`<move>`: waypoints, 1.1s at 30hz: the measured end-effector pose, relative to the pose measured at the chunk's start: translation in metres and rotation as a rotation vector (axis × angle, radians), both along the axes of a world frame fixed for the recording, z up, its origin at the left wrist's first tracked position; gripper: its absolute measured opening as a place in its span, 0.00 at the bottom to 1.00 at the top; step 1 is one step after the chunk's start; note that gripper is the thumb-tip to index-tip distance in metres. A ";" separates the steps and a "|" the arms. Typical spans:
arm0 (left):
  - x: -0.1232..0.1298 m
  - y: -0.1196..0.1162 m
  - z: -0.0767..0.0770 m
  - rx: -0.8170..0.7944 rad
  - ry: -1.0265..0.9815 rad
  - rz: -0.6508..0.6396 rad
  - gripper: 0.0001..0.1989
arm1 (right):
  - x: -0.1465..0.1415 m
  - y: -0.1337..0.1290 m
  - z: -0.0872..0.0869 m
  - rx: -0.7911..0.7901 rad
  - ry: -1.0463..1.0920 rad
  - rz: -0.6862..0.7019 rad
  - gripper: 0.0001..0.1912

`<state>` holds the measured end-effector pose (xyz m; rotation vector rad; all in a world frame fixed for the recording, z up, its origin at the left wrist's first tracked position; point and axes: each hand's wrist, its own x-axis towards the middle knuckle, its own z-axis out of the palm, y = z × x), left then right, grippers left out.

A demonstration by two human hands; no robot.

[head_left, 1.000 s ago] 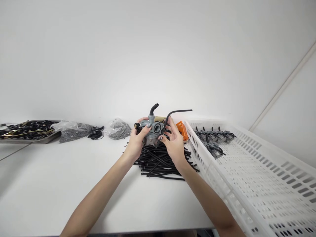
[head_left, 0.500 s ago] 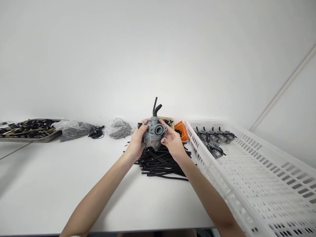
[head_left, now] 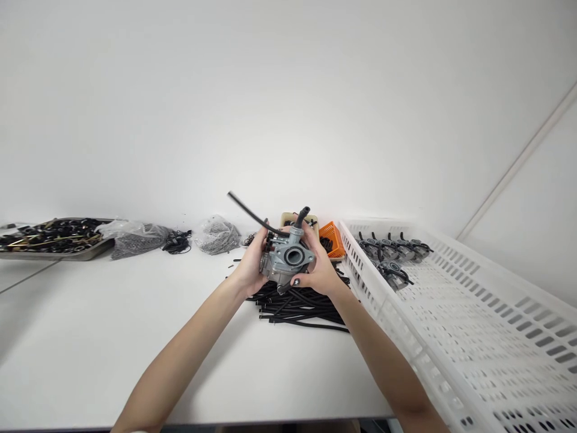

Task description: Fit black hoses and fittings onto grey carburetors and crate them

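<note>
A grey metal carburetor (head_left: 288, 258) is held up between both my hands, tilted, with its round bore facing me. My left hand (head_left: 251, 264) grips its left side. My right hand (head_left: 319, 267) wraps the right side, its thumb low on the body near the bottom. A short black rubber cap (head_left: 303, 216) stands on top of the carburetor. From its upper left a thin black hose (head_left: 250, 213) sticks out toward the upper left. Below the hands lies a heap of black hoses (head_left: 302, 313) on the white table (head_left: 112, 337).
At right, a white plastic crate (head_left: 451, 337) holds several carburetors (head_left: 392, 249). An orange basket (head_left: 336, 231) and a cream bin (head_left: 286, 218) stand behind my hands. Leftward are bags of small metal parts (head_left: 217, 234), (head_left: 135, 239) and a metal tray (head_left: 90, 251) of black parts.
Both hands have turned and lowered the carburetor slightly. The thin hose, upright before, now points to the upper left, and the bore faces me more squarely.
</note>
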<state>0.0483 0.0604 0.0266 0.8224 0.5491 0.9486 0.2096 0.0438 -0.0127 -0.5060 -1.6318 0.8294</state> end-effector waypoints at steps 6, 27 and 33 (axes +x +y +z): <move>0.003 0.002 -0.006 0.007 -0.012 -0.084 0.21 | 0.002 -0.005 0.004 0.010 -0.065 -0.049 0.69; 0.005 0.008 -0.017 0.581 0.126 0.665 0.27 | -0.001 -0.038 0.032 -0.079 -0.368 -0.427 0.06; 0.006 0.011 -0.018 0.570 0.125 0.632 0.26 | 0.002 -0.031 0.026 0.006 -0.373 -0.443 0.07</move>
